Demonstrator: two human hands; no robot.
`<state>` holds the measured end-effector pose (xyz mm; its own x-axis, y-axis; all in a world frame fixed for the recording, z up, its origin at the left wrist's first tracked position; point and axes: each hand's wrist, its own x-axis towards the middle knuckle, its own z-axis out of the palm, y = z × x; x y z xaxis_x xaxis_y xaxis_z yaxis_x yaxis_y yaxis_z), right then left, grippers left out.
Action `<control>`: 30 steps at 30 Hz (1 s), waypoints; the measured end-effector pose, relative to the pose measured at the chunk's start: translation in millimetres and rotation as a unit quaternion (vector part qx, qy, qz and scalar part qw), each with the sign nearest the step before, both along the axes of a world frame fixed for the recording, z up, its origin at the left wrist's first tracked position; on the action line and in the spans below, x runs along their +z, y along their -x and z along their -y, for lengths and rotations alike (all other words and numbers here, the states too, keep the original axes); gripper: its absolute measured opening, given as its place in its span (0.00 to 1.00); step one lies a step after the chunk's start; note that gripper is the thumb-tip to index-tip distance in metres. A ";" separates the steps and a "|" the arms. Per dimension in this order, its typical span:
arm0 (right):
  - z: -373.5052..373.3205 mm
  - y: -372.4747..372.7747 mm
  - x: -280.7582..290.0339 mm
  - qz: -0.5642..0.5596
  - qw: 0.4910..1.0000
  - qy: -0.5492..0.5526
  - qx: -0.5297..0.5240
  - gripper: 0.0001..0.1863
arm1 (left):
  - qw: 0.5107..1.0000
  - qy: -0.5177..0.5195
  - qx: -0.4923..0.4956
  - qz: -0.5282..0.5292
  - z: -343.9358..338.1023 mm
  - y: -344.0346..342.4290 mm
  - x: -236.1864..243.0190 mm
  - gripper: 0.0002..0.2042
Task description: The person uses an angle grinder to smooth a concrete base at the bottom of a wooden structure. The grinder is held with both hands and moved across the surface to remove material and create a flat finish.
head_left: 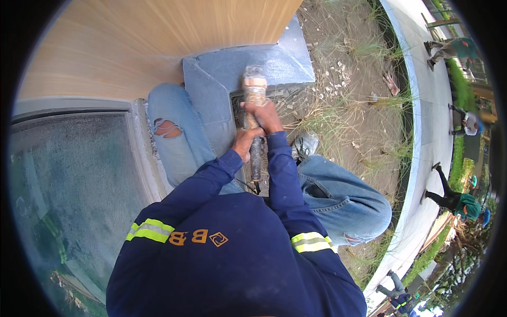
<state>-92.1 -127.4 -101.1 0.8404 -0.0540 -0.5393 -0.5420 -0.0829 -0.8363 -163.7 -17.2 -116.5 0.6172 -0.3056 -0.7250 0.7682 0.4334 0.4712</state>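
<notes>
An angle grinder [255, 95], dusty, worn and orange-grey, has its head over the edge of a grey stone ledge [227, 66]. Its head is blurred, so the disc cannot be made out. My right hand [268, 117] is wrapped round the body just behind the head. Farther back, my left hand [246, 142] grips the same tool, close to the right one. The rear handle points toward me, and a dark cord [257, 187] leaves its end.
A wood-grain panel [158, 42] rises behind the ledge. To the left stands a framed glass pane [74, 185]. Dry soil with grass and pale chips [338, 79] lies to the right, bounded by a concrete kerb [414, 121]. Several people are on the pavement beyond.
</notes>
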 end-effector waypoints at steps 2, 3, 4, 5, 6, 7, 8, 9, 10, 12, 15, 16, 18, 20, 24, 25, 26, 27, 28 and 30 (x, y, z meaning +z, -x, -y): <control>-13.5 1.2 -5.8 -0.002 1.000 0.006 0.018 0.26 | 1.000 -0.007 0.016 -0.015 -10.1 6.8 3.8 0.13; -19.6 0.9 -5.9 -0.003 0.999 0.012 0.032 0.26 | 0.999 -0.006 0.030 -0.018 -14.4 10.1 4.5 0.13; -21.5 1.3 -5.5 -0.005 0.999 0.018 0.045 0.26 | 0.999 -0.005 0.044 -0.022 -15.5 11.5 4.5 0.13; -19.1 2.8 -4.4 -0.003 1.000 0.013 0.024 0.26 | 0.999 -0.002 0.035 -0.022 -12.9 10.9 3.7 0.13; -15.3 4.9 -4.0 0.000 1.000 0.010 0.008 0.25 | 0.999 0.004 0.032 -0.021 -8.4 10.2 2.7 0.13; -9.6 6.2 -3.4 0.003 1.000 0.006 -0.008 0.25 | 0.999 0.009 0.028 -0.020 -3.3 9.1 1.5 0.13; 3.9 5.3 -1.1 -0.008 1.000 0.002 0.001 0.25 | 1.000 0.004 0.002 -0.013 3.6 6.3 -0.1 0.13; 20.6 6.4 0.7 -0.018 1.000 0.010 -0.021 0.24 | 1.000 0.005 -0.024 -0.006 16.3 1.6 0.8 0.13; 32.1 8.0 3.2 -0.020 0.998 0.017 -0.058 0.23 | 0.999 0.016 -0.049 0.002 25.8 -3.0 0.5 0.13; 50.3 10.4 9.6 -0.021 0.994 0.032 -0.098 0.23 | 0.997 0.033 -0.072 0.007 44.9 -9.4 1.9 0.13; 61.8 9.8 15.9 -0.020 0.993 0.051 -0.103 0.22 | 0.995 0.044 -0.087 0.012 53.1 -11.7 3.2 0.13; 60.8 9.4 15.1 -0.020 0.993 0.054 -0.102 0.22 | 0.994 0.047 -0.095 0.013 52.2 -11.3 2.8 0.12; 51.5 8.7 12.4 -0.015 0.995 0.042 -0.089 0.21 | 0.997 0.038 -0.071 0.015 45.2 -9.9 -2.9 0.13; 31.5 8.6 7.5 -0.004 0.998 0.012 -0.064 0.21 | 0.997 0.030 -0.065 0.012 27.6 -2.9 -12.6 0.14; 1.5 9.3 13.9 -0.013 0.999 0.028 0.008 0.21 | 0.999 0.046 0.016 0.007 3.3 11.8 5.8 0.15; 2.8 9.9 7.1 -0.006 1.000 0.023 0.005 0.21 | 0.999 0.046 0.014 0.001 6.6 11.2 5.5 0.15; 6.6 10.9 2.4 0.000 1.000 0.018 0.001 0.21 | 0.999 0.046 0.011 -0.004 10.9 10.1 6.1 0.14; 7.8 11.2 1.4 -0.003 1.000 0.021 -0.012 0.22 | 0.999 0.044 0.017 -0.010 10.6 10.3 4.6 0.14; 13.1 11.6 1.8 -0.007 0.999 0.025 -0.026 0.22 | 0.999 0.032 -0.004 -0.006 13.1 9.0 3.0 0.14; 29.0 12.7 8.4 -0.017 0.998 0.010 -0.055 0.22 | 0.999 0.013 -0.044 0.001 25.6 4.2 -0.5 0.13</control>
